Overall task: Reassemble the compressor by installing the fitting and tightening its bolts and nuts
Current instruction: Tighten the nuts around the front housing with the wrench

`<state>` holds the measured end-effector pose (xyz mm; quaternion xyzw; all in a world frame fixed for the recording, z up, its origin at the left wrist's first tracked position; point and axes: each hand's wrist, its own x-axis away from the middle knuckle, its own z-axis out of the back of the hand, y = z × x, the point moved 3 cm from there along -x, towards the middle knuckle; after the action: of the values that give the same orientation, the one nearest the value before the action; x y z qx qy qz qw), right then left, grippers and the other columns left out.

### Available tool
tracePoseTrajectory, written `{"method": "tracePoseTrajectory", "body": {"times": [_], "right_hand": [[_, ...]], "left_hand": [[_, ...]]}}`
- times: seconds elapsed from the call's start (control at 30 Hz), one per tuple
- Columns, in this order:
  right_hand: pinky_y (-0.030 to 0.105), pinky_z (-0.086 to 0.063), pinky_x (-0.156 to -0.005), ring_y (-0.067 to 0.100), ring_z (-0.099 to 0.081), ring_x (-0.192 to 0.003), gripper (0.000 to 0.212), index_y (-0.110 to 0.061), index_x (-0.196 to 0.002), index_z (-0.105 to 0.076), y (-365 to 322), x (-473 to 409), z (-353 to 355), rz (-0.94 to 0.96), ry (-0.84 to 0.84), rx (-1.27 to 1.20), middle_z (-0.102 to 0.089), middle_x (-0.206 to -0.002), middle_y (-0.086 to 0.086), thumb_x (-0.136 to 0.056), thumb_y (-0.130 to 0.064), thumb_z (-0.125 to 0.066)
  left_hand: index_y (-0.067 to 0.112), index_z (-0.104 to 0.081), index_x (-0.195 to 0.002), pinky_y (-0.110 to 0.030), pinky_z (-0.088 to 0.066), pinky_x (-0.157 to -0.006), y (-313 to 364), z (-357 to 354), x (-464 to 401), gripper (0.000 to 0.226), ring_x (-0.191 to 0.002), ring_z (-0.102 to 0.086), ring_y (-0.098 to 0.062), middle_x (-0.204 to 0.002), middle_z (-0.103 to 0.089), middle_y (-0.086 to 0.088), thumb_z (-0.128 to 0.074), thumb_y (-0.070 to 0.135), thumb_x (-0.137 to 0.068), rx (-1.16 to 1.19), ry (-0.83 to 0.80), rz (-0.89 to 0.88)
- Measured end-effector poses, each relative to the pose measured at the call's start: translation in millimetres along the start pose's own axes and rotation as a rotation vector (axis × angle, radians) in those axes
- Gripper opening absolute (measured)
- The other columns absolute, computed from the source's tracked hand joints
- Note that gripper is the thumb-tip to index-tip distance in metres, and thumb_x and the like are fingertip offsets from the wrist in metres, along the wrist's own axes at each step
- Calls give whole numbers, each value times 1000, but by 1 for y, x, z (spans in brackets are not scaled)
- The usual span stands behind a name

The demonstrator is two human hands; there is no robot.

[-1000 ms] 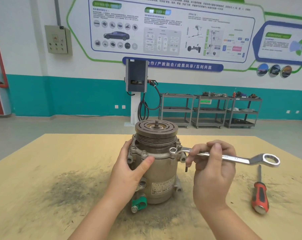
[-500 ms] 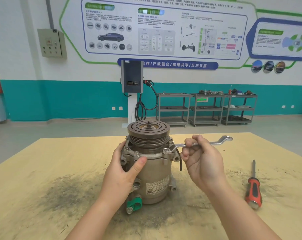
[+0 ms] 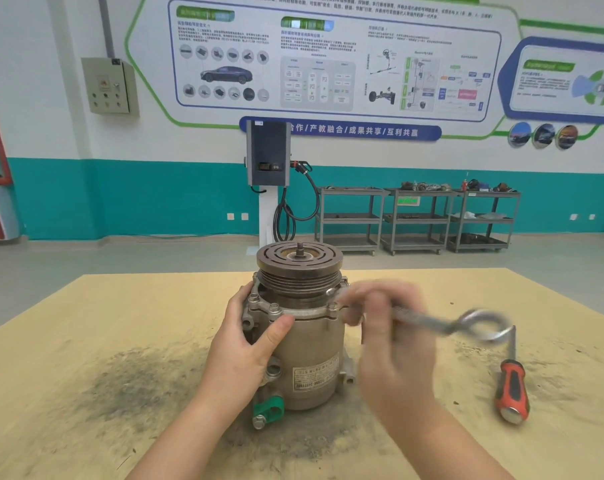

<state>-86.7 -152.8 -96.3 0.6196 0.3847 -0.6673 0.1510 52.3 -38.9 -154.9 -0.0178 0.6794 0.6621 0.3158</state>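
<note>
Pale wood worktop [image 3: 85, 341], smeared with dark grime, carries the compressor [image 3: 304, 341] standing upright on its end. The left hand [image 3: 248, 351] grips its body, thumb across the front. The right hand [image 3: 390, 334], blurred, has its fingers wrapped round the wrench [image 3: 442, 323], whose ring end sits at a flange bolt [image 3: 332, 305]. If the ring is only partly seated it may slip and round the head, or tip the housing. A red-handled screwdriver [image 3: 511, 389] lies just beyond the wrench's free end.
</note>
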Motion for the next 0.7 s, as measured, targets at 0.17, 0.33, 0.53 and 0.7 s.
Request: {"method": "tracePoseTrajectory", "body": {"times": [0.17, 0.33, 0.53, 0.7], "right_hand": [[22, -46, -48, 14, -53, -49, 15, -17, -97, -44, 22, -17, 19, -575, 311, -431, -65, -64, 3, -105, -13, -31], [23, -43, -42, 14, -49, -43, 18, -10, -97, -44, 47, -18, 20, -909, 334, -689, -61, -58, 5, -104, -4, -29], [27, -47, -50, 17, -53, -50, 16, -18, -95, -47, 43, -1, 14, -587, 402, -466, -63, -65, 2, -105, -18, -34], [31, -50, -65, 18, -59, -72, 13, -21, -93, -60, 11, 17, -9, 220, -136, 96, -62, -88, -3, -100, -30, -52]], "left_hand": [[71, -37, -115, -25, -48, -96, 1, -1, 0, 73, -112, -56, 10, -119, -60, 32, -65, 89, -50, 0, -5, 8], [66, -36, -119, -35, -46, -105, 2, 0, 1, 77, -119, -54, 4, -126, -58, 28, -64, 89, -51, -13, 0, 7], [52, -36, -134, -35, -46, -104, 3, 0, 1, 95, -119, -55, 3, -128, -58, 26, -64, 88, -51, -15, -10, 12], [63, -36, -122, -26, -49, -94, 4, -1, 2, 81, -110, -60, 6, -119, -64, 24, -64, 88, -51, -27, -3, 3]]}}
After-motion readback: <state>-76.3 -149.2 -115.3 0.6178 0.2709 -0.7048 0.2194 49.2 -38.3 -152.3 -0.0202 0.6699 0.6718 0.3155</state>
